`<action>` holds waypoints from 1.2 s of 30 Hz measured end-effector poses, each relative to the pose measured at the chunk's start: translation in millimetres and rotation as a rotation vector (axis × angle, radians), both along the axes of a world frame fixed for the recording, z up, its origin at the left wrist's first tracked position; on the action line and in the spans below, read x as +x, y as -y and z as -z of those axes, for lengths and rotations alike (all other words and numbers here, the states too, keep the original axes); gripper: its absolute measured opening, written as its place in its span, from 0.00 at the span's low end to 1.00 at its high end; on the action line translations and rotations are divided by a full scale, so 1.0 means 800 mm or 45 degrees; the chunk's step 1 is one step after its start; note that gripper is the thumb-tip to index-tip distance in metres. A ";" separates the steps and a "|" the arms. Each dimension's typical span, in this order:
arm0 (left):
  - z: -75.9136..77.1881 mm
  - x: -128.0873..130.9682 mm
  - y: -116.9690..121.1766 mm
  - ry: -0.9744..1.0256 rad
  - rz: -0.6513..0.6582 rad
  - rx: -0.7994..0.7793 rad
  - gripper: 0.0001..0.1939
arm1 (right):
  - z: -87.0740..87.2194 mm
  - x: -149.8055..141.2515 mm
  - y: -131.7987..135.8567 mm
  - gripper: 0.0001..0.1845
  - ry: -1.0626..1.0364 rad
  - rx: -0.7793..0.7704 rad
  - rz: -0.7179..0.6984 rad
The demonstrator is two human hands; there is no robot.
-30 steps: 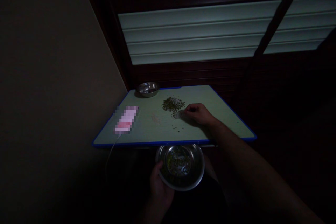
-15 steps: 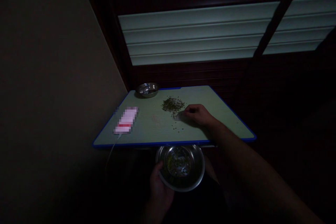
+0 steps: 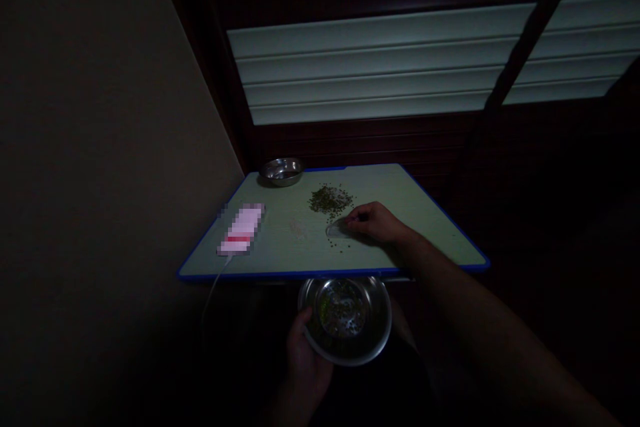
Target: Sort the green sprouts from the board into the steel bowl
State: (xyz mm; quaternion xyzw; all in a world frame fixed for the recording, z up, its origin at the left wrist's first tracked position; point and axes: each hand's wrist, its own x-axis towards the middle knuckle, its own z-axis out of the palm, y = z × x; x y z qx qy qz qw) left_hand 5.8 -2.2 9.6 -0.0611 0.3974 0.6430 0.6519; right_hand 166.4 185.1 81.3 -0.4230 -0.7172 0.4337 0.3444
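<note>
My left hand (image 3: 306,355) grips the rim of a steel bowl (image 3: 345,319) held just below the near edge of the small green table (image 3: 425,213); the bowl holds some small green grains. My right hand (image 3: 375,222) rests on the tabletop with its fingers curled, and a small pale thing (image 3: 336,227) that I cannot make out lies at its fingertips. A pile of small green grains (image 3: 329,199) lies just beyond that hand, with a few loose grains (image 3: 341,247) scattered nearer me.
A second, smaller steel bowl (image 3: 281,171) stands at the table's far left corner. A phone (image 3: 241,228) with a white cable lies on the left side. A wall is close on the left, louvred windows behind. The room is dim.
My right hand has slid a little toward me and left across the tabletop, drawing the pale thing with it. The bowl and left hand have stayed put.
</note>
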 end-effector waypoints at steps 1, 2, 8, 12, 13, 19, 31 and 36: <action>0.000 0.000 0.000 -0.003 0.003 -0.003 0.10 | -0.001 -0.001 0.001 0.15 0.004 0.005 0.001; 0.000 0.000 0.000 -0.006 -0.004 -0.008 0.10 | -0.001 -0.003 0.002 0.16 0.006 0.008 0.005; 0.003 -0.001 0.001 0.003 -0.002 -0.014 0.09 | 0.000 -0.009 0.004 0.21 0.000 -0.043 -0.067; 0.007 -0.001 0.000 -0.014 -0.007 -0.043 0.08 | 0.000 -0.009 0.005 0.22 -0.028 -0.085 -0.171; 0.008 -0.001 0.000 -0.012 0.000 -0.040 0.08 | 0.000 -0.008 0.005 0.22 -0.034 -0.098 -0.192; 0.013 -0.002 -0.001 0.020 -0.013 0.028 0.10 | -0.011 -0.008 0.013 0.22 -0.027 -0.168 -0.304; 0.008 0.002 0.000 0.043 -0.044 0.024 0.10 | -0.007 0.023 0.032 0.14 0.054 -0.272 0.083; 0.011 0.000 -0.002 0.022 -0.011 0.007 0.09 | -0.007 0.003 0.036 0.10 0.165 -0.226 0.058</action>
